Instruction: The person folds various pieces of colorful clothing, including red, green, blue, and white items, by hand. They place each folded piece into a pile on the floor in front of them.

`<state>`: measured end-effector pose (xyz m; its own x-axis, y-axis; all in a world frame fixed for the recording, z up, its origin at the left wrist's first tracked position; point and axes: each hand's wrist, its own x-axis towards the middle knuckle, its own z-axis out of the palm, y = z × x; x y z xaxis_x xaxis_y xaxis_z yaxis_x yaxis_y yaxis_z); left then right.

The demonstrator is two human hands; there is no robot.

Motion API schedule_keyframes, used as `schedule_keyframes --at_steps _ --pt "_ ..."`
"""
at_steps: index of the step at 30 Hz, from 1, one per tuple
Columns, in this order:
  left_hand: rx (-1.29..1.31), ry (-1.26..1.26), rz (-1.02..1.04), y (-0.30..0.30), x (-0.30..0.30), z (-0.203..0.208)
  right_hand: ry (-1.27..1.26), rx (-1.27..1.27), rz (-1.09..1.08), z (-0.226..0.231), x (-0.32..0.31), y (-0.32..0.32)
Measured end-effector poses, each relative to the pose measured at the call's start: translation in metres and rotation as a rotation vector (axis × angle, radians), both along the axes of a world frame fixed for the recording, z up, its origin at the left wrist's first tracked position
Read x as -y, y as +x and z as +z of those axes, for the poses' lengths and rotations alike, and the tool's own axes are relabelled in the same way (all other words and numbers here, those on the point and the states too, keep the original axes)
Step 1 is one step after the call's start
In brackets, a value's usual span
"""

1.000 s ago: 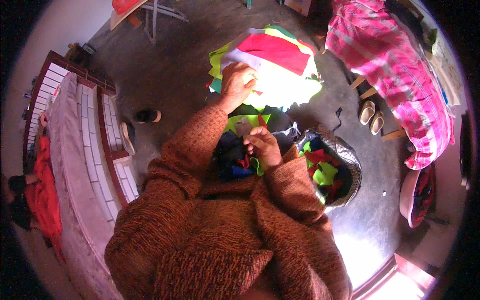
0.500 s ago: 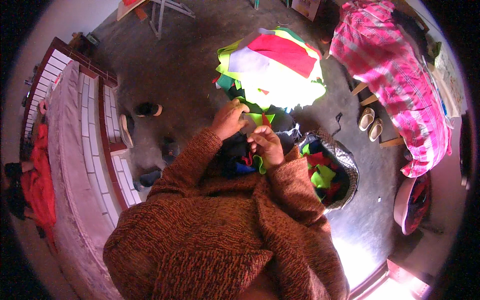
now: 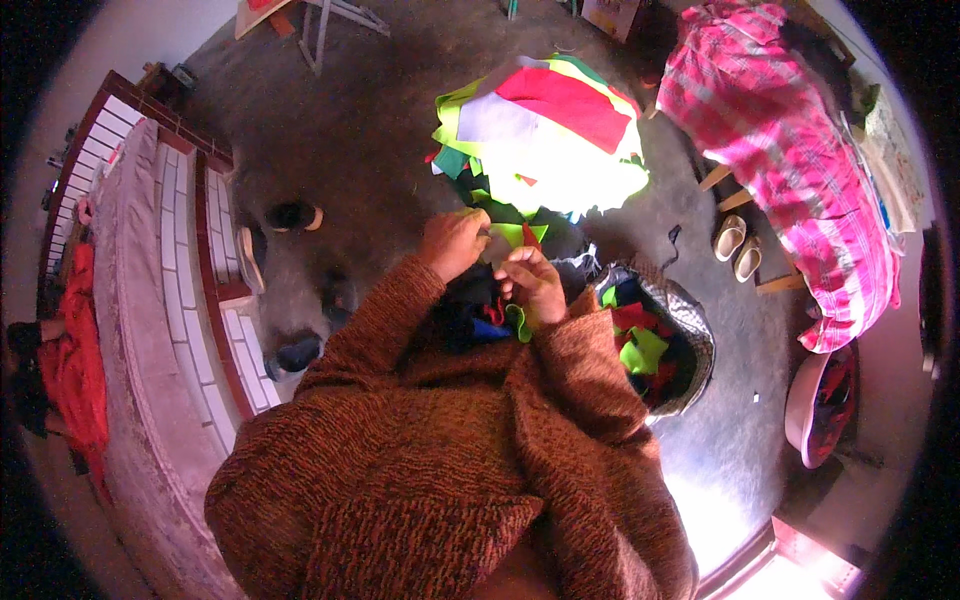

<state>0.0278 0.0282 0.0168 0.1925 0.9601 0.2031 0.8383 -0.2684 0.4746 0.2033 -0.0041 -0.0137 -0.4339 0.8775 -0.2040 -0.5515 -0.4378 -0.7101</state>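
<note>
My left hand and my right hand are close together in front of my chest, fingers bent and pinched. Between them shows a small greyish piece, apparently cloth, with an edge at my left fingertips. What the right fingertips grip is too small to make out. Just beyond my fingers lie a yellow-green scrap and a red scrap. Dark, blue and green cloth pieces rest below my hands, partly hidden by my sleeves. Past them is a large mound of bright cloth pieces, white, red and yellow-green, partly washed out by light.
To my right an open checked bag holds red, green and dark scraps. Farther right are a pink plaid cloth over wooden-legged furniture, pale shoes and a pink basin. Dark shoes and a white-tiled brick ledge are leftward.
Both hands stay nearly in place, with only a slight shift of the fingers. The whole view has moved very slightly; the cloth pieces lie as before.
</note>
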Motion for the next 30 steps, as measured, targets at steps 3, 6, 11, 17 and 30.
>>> schedule_keyframes --at_steps 3,6,11,17,30 --pt "0.005 0.004 0.012 -0.001 -0.002 -0.003 0.004 -0.034 -0.004 0.0 0.0 0.0" --pt "0.151 0.022 0.001 -0.004 -0.004 -0.004 0.003 -0.045 -0.005 0.0 0.0 0.001" --pt "0.463 -0.085 -0.009 -0.009 -0.005 0.004 0.015 -0.074 -0.037 0.0 0.001 0.001" --pt "0.761 -0.217 -0.088 -0.007 -0.005 0.009 0.058 -0.09 -0.095 0.003 0.0 0.0" --pt "1.043 -0.489 -0.431 0.01 0.015 0.032 0.287 0.097 -0.03 -0.002 0.0 0.003"
